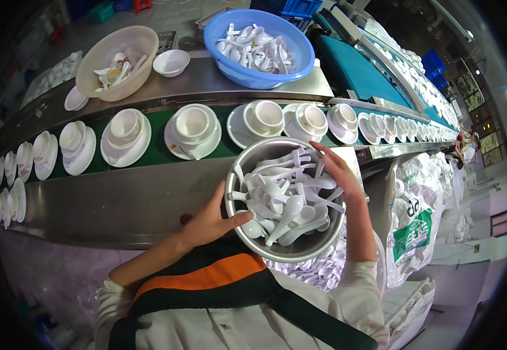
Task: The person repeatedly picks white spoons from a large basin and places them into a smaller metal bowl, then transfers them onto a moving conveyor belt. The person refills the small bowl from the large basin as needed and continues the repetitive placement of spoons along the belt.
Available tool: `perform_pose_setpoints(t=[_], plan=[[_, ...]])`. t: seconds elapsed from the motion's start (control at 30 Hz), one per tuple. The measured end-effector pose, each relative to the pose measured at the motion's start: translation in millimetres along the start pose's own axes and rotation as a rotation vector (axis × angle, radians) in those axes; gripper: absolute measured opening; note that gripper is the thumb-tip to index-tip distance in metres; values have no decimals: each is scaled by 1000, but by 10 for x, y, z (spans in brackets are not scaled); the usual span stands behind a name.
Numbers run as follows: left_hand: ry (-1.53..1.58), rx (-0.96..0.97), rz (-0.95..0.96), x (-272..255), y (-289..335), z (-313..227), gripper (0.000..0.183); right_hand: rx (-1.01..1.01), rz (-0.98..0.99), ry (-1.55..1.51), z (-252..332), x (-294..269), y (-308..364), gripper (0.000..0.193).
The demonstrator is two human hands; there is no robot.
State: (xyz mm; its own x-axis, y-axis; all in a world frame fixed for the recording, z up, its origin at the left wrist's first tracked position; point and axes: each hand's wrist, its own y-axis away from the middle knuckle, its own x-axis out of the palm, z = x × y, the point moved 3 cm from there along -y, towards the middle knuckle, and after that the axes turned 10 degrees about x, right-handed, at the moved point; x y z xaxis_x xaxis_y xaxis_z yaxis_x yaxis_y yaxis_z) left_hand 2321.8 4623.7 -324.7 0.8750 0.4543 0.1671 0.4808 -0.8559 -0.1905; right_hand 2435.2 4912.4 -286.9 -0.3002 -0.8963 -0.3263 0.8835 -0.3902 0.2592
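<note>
A round metal bowl (276,254) full of white soup spoons (291,204) is held between my two hands, close in front of my body. My left hand (209,219) grips its left side, the thumb over the rim and the fingers against the outer wall. On the far right rim lies my right hand (336,169), its fingers curled along the edge. Beyond the bowl, stacked white dishes (193,129) stand on a green conveyor belt (158,146), each stack a plate with a bowl on top.
Across the belt, a blue basin (218,64) of spoons, a beige basin (84,67) and a small white bowl (172,63) sit on a metal ledge. More loose spoons (323,265) lie below my right arm. White plastic sacks (416,210) stand at the right.
</note>
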Motion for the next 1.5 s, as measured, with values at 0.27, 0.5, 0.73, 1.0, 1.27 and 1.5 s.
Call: perform_pose_setpoints(t=[0.27, 0.5, 0.73, 1.0, 1.27, 1.5], plan=[[-98, -225, -98, -51, 362, -211, 53, 79, 14, -168, -48, 340, 305, 45], [-907, 220, -156, 36, 133, -667, 84, -221, 11, 334, 188, 231, 354, 60], [-1190, 418, 629, 614, -220, -490, 59, -115, -58, 389, 178, 277, 336, 35], [-1035, 447, 484, 517, -192, -435, 30, -161, -132, -132, -63, 176, 376, 44], [-905, 427, 149, 400, -211, -606, 44, 112, 44, -844, -318, 361, 539, 54], [-26, -181, -164, -117, 29, -218, 57, 247, -247, -1094, -645, 567, 792, 61]])
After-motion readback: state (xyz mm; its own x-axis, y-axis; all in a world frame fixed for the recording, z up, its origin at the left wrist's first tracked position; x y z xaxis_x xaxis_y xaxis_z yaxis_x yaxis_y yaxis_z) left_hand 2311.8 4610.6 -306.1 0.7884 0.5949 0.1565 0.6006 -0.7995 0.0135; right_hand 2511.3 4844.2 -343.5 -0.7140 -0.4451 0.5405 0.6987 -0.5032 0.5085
